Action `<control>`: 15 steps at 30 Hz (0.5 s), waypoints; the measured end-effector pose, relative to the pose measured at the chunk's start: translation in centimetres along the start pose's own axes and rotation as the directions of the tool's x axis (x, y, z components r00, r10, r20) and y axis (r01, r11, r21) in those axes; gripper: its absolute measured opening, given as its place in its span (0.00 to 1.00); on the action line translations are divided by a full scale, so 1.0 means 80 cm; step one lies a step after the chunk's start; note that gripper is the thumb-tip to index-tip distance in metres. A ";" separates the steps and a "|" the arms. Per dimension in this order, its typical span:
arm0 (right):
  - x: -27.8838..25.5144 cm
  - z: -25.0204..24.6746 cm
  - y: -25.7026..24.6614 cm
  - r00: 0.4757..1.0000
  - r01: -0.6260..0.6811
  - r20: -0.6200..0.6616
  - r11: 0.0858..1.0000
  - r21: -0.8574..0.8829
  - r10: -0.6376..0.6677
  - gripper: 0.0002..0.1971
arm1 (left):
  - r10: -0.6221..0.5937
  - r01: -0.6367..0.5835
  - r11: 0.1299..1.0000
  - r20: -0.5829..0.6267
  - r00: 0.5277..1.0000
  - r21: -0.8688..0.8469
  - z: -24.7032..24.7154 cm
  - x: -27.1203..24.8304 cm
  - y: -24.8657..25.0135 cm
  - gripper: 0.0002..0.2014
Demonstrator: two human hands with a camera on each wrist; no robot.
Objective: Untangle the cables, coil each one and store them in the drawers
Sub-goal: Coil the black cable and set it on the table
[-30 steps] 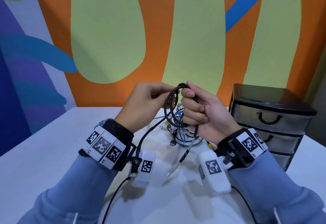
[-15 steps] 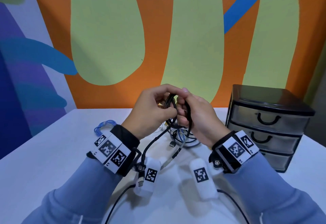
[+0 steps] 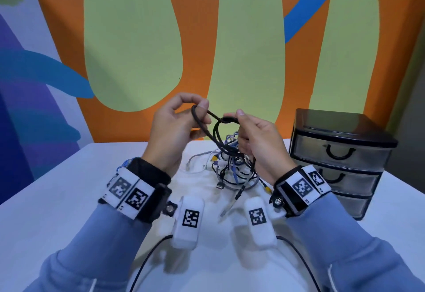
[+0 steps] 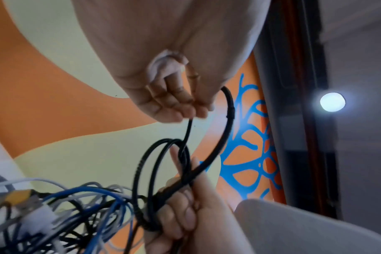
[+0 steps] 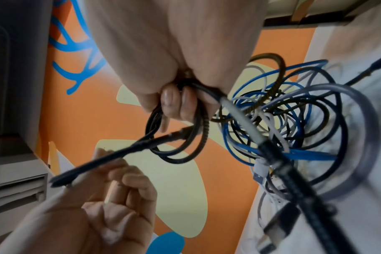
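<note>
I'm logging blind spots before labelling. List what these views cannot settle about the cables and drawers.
- Drawer unit: contents hidden behind closed smoky fronts, head view.
- Black cable: its far end is lost in the tangle.
- Left hand grip: blurred in the right wrist view.
- Plug types: too small or blurred everywhere.

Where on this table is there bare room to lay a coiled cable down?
Bare white table lies left of the left hand, out to the table's edge. It is crowded between the wrists, where the cable tangle lies, and the drawer unit fills the right side.
</note>
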State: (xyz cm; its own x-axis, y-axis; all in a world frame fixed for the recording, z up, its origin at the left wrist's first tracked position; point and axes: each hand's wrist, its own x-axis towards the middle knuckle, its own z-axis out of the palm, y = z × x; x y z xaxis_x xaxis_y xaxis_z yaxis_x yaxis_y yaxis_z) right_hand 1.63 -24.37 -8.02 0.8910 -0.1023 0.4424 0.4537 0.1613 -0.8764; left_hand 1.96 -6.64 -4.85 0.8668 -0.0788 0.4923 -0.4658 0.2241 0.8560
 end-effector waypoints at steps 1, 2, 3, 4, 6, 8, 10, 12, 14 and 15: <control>0.000 0.000 0.000 1.000 0.001 0.010 1.000 -0.001 -0.001 0.17 | -0.052 0.053 0.997 0.023 0.998 -0.061 -0.003 0.000 0.004 0.02; 0.000 0.000 0.000 1.000 0.001 0.015 1.000 0.001 -0.001 0.16 | -0.091 0.097 0.989 0.050 0.995 -0.114 -0.006 0.000 0.006 0.01; 0.000 -0.001 -0.001 1.000 0.004 0.017 1.000 0.004 -0.004 0.16 | -0.122 0.133 0.977 0.074 0.990 -0.167 -0.007 0.000 0.009 0.02; 0.001 -0.003 -0.002 1.000 0.011 0.012 1.000 -0.001 -0.011 0.16 | -0.153 0.170 0.960 0.094 0.984 -0.222 -0.009 0.000 0.010 0.04; 0.002 -0.007 -0.003 0.999 0.038 -0.023 0.999 -0.035 -0.038 0.16 | -0.236 0.270 0.900 0.138 0.962 -0.344 -0.011 0.000 0.014 0.10; 0.003 -0.010 -0.002 0.995 0.067 -0.072 0.995 -0.075 -0.072 0.15 | -0.309 0.358 0.835 0.182 0.934 -0.418 -0.013 -0.001 0.020 0.16; 0.004 -0.011 -0.001 0.989 0.082 -0.114 0.994 -0.074 -0.090 0.15 | -0.319 0.368 0.849 0.185 0.929 -0.380 -0.014 -0.001 0.023 0.15; 0.006 -0.011 -0.003 0.985 0.072 -0.157 0.997 -0.006 -0.072 0.16 | -0.279 0.317 0.910 0.173 0.945 -0.265 -0.014 0.000 0.021 0.14; 0.008 -0.012 -0.010 0.986 0.036 -0.169 0.988 0.149 -0.011 0.14 | -0.235 0.260 0.957 0.182 0.955 -0.129 -0.018 0.002 0.018 0.14; 0.008 -0.013 -0.015 0.988 0.013 -0.155 0.969 0.245 0.026 0.12 | -0.209 0.219 0.975 0.175 0.962 -0.040 -0.020 0.003 0.015 0.13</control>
State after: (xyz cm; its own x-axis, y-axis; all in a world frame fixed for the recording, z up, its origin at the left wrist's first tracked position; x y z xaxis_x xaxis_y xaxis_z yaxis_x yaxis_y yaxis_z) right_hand 1.66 -25.62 -6.89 0.8889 -0.2493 0.3843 0.4557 0.3958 -0.7973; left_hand 1.94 -4.81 -3.97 0.9000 -0.2929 0.3227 -0.2574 0.2401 0.9360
